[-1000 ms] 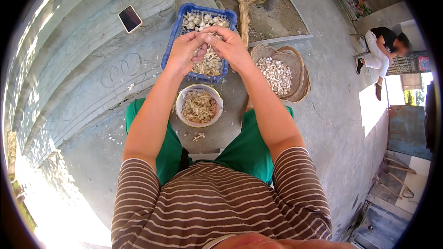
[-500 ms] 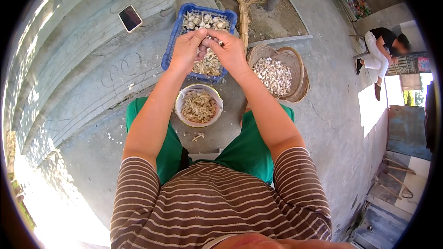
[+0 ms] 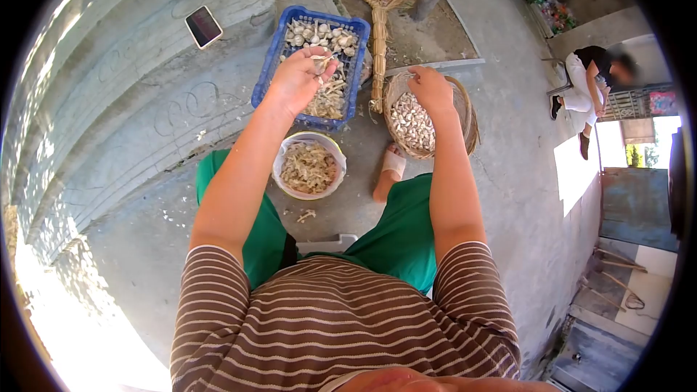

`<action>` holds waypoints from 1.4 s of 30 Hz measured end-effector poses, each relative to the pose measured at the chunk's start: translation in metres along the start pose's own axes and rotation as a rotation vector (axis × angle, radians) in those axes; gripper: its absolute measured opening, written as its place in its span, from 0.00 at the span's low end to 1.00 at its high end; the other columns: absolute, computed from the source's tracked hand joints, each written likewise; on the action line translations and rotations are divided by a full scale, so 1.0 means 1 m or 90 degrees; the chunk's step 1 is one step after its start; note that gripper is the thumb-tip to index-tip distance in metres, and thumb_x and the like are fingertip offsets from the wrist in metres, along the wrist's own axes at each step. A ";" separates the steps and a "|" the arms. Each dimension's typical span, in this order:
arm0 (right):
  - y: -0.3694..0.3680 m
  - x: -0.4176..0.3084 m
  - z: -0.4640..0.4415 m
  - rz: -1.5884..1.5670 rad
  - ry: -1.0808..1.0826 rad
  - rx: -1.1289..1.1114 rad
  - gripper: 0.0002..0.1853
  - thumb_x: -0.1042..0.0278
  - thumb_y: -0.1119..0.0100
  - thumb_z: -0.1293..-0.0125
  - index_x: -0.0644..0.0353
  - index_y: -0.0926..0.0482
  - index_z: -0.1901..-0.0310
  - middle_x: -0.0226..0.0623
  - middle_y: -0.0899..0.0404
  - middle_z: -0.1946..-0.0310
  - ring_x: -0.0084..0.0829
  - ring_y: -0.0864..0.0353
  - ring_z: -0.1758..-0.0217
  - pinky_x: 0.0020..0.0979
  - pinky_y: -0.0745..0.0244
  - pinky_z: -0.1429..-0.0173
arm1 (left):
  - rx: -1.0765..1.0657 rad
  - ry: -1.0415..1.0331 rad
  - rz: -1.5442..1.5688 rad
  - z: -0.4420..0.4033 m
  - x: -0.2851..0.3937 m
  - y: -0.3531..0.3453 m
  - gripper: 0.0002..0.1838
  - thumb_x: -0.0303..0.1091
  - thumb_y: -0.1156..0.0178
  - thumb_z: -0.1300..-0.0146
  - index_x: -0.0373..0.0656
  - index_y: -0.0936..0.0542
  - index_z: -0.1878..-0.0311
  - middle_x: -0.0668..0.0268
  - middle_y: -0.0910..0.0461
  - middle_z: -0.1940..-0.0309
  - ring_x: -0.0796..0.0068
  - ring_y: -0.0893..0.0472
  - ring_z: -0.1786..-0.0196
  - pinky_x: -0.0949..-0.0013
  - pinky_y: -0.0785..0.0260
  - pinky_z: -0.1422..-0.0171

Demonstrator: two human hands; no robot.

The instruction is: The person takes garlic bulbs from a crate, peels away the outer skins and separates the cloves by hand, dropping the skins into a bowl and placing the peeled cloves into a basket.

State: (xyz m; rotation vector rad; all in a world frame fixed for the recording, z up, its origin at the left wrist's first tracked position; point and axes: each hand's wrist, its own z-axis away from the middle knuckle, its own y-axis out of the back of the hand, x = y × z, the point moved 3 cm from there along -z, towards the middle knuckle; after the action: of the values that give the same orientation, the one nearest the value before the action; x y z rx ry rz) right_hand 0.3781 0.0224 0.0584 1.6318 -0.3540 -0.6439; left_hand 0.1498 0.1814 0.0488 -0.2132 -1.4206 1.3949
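Note:
My left hand (image 3: 296,80) is closed around a partly broken garlic bulb (image 3: 321,64), with pale, papery pieces showing between the fingers. Below it is a blue plastic crate (image 3: 262,76), where whole garlic bulbs (image 3: 319,35) lie at the far end and loose skins and stems (image 3: 328,101) at the near end. My right hand (image 3: 433,91) hangs over a round wicker basket (image 3: 465,120) of separated garlic cloves (image 3: 412,122). Its thumb and forefinger are apart, and I see nothing between them; the other fingers are partly hidden.
A lined bucket (image 3: 340,167) of garlic skins (image 3: 308,168) stands between my legs. Beyond the crate lies a straw broom (image 3: 380,36). A phone (image 3: 203,27) rests on the concrete ledge at left. Another person (image 3: 592,83) sits at far right.
My hands were together over the crate. The right one has moved right, over the clove basket, while the left stays above the crate with the garlic.

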 end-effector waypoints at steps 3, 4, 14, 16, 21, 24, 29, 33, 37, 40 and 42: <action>0.006 0.004 0.007 0.150 0.073 0.211 0.17 0.61 0.42 0.41 0.53 0.20 0.51 0.38 0.18 0.63 0.41 0.19 0.59 0.39 0.26 0.56 | -0.030 -0.022 -0.054 0.003 0.000 -0.007 0.13 0.19 0.52 0.37 0.29 0.32 0.49 0.53 0.27 0.55 0.57 0.22 0.53 0.65 0.26 0.44; 0.008 0.002 0.004 0.152 0.075 0.212 0.17 0.61 0.42 0.41 0.53 0.20 0.51 0.38 0.18 0.63 0.41 0.19 0.59 0.39 0.26 0.56 | -0.035 -0.030 -0.069 0.005 0.001 -0.011 0.14 0.19 0.53 0.36 0.29 0.33 0.47 0.52 0.26 0.53 0.57 0.21 0.52 0.65 0.25 0.45; 0.011 -0.125 0.018 -0.670 0.171 -0.025 0.15 0.64 0.37 0.39 0.62 0.24 0.54 0.36 0.23 0.76 0.25 0.23 0.74 0.27 0.28 0.68 | -0.039 -0.102 -0.307 0.007 -0.012 -0.012 0.11 0.25 0.44 0.36 0.32 0.27 0.51 0.59 0.22 0.62 0.72 0.20 0.63 0.71 0.25 0.58; 0.004 -0.131 0.017 -0.614 0.189 0.003 0.10 0.66 0.39 0.38 0.62 0.25 0.60 0.36 0.23 0.76 0.28 0.22 0.73 0.31 0.28 0.68 | -0.032 -0.159 -0.385 0.007 -0.011 -0.012 0.07 0.28 0.44 0.34 0.37 0.25 0.56 0.65 0.21 0.64 0.78 0.23 0.64 0.74 0.29 0.58; 0.003 -0.134 0.015 -0.511 0.225 0.070 0.08 0.66 0.41 0.37 0.60 0.27 0.62 0.42 0.22 0.76 0.36 0.20 0.72 0.35 0.27 0.67 | -0.026 -0.164 -0.478 0.013 -0.009 -0.016 0.04 0.28 0.44 0.35 0.39 0.24 0.60 0.69 0.23 0.68 0.81 0.25 0.66 0.75 0.30 0.61; 0.005 -0.136 0.017 -0.478 0.237 0.090 0.07 0.67 0.42 0.37 0.60 0.27 0.64 0.44 0.23 0.76 0.40 0.21 0.72 0.35 0.28 0.67 | -0.029 -0.163 -0.519 0.013 -0.007 -0.014 0.03 0.28 0.44 0.35 0.40 0.25 0.61 0.70 0.24 0.71 0.82 0.26 0.68 0.76 0.32 0.63; -0.003 -0.131 0.013 -0.560 0.214 0.037 0.07 0.68 0.42 0.37 0.61 0.27 0.66 0.44 0.24 0.78 0.37 0.23 0.75 0.35 0.28 0.66 | -0.032 -0.152 -0.543 0.014 -0.006 -0.013 0.02 0.27 0.45 0.35 0.40 0.25 0.62 0.70 0.24 0.73 0.83 0.27 0.71 0.77 0.34 0.66; -0.009 -0.127 0.009 -0.737 0.130 -0.061 0.06 0.68 0.43 0.36 0.60 0.25 0.68 0.31 0.28 0.83 0.22 0.31 0.81 0.26 0.36 0.76 | -0.039 -0.132 -0.526 0.016 -0.005 -0.012 0.02 0.27 0.45 0.35 0.39 0.25 0.62 0.70 0.24 0.73 0.82 0.27 0.71 0.77 0.34 0.66; -0.009 -0.127 0.010 -0.944 0.024 -0.173 0.06 0.66 0.46 0.32 0.56 0.25 0.66 0.22 0.34 0.83 0.13 0.40 0.83 0.17 0.47 0.81 | -0.047 -0.127 -0.467 0.013 -0.005 -0.010 0.04 0.28 0.44 0.35 0.38 0.24 0.60 0.69 0.24 0.72 0.81 0.26 0.71 0.77 0.32 0.65; -0.018 -0.122 0.003 -0.868 0.038 -0.128 0.07 0.65 0.47 0.31 0.58 0.24 0.64 0.25 0.30 0.79 0.15 0.35 0.81 0.19 0.41 0.79 | -0.028 -0.149 -0.452 0.011 -0.004 -0.010 0.06 0.28 0.44 0.35 0.38 0.23 0.58 0.68 0.23 0.71 0.81 0.25 0.70 0.76 0.31 0.64; -0.015 -0.120 -0.009 -0.619 0.238 0.143 0.08 0.65 0.47 0.31 0.60 0.24 0.63 0.27 0.28 0.77 0.16 0.32 0.79 0.20 0.37 0.77 | -0.020 -0.151 -0.441 0.011 -0.002 -0.010 0.06 0.28 0.43 0.35 0.38 0.23 0.58 0.68 0.23 0.71 0.80 0.24 0.70 0.75 0.30 0.63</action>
State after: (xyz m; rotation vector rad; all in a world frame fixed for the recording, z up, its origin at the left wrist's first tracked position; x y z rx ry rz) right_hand 0.2859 0.1003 0.0686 2.0645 0.7171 -1.0022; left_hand 0.1476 0.1698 0.0591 0.4095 -1.5098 0.8384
